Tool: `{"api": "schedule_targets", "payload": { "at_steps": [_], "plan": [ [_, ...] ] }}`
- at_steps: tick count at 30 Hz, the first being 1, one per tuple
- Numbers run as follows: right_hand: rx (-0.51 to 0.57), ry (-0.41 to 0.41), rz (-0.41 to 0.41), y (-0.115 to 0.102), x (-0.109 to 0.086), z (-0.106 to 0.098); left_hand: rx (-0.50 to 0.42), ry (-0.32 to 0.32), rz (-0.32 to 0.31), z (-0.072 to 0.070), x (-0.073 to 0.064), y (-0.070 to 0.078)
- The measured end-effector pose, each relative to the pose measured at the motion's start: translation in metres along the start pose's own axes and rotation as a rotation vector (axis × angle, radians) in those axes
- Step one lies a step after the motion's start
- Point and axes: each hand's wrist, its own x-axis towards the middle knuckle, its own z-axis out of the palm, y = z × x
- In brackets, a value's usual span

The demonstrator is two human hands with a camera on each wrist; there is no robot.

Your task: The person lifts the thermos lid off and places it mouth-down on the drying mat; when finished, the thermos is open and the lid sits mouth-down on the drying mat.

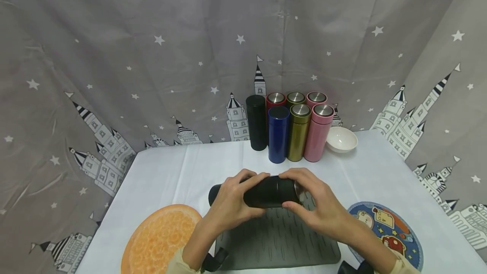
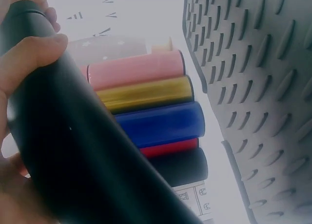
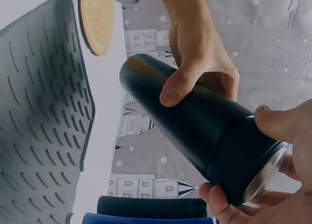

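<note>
Above a dark grey ridged mat, a black thermos bottle is held lying on its side, its silver-topped lid end to the right. My left hand grips the body around its middle. At the other end my right hand holds the lid between thumb and fingers. In the right wrist view, the lid sits on the bottle, a thin seam between them, with the right thumb on one side and fingertips on the other. The left thumb lies across the body in the left wrist view.
Behind stand several upright bottles: black, blue, gold and pink, with more at the back. A white bowl sits to their right. An orange round mat lies left, a blue patterned round mat right.
</note>
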Motion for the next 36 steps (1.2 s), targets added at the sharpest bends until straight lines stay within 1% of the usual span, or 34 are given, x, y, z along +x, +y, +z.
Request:
{"api": "schedule_targets", "payload": {
  "at_steps": [3, 9, 18, 22, 25, 28, 30, 32, 35, 36],
  "plan": [
    [-0.018, -0.016, -0.032, -0.001, 0.000, -0.001, -0.035, -0.020, -0.020, 0.000, 0.000, 0.000],
    [-0.057, -0.062, -0.049, -0.003, 0.000, -0.006, -0.111, -0.055, -0.067, 0.000, 0.001, 0.000],
    [-0.131, -0.112, -0.111, -0.009, 0.000, -0.010, -0.187, -0.123, -0.114, -0.003, -0.001, -0.002],
    [-0.138, -0.111, -0.149, -0.008, 0.000, -0.010, -0.210, -0.142, -0.119, -0.004, -0.003, -0.003],
    [-0.144, -0.088, -0.150, -0.006, 0.001, -0.011, -0.203, -0.124, -0.118, -0.004, -0.004, -0.002],
    [-0.132, -0.054, -0.098, -0.002, 0.003, -0.011, -0.183, -0.079, -0.126, -0.003, -0.005, -0.001],
    [-0.113, -0.037, -0.041, 0.001, 0.004, -0.011, -0.132, -0.044, -0.119, -0.002, -0.005, 0.000],
    [-0.091, -0.028, 0.029, 0.003, 0.004, -0.010, -0.059, -0.009, -0.089, 0.000, -0.005, 0.001],
    [-0.066, -0.027, 0.142, 0.004, 0.005, -0.009, 0.079, 0.044, -0.019, 0.003, -0.004, 0.001],
    [-0.069, -0.025, 0.179, 0.004, 0.005, -0.008, 0.111, 0.059, 0.001, 0.004, -0.004, 0.001]
  ]
}}
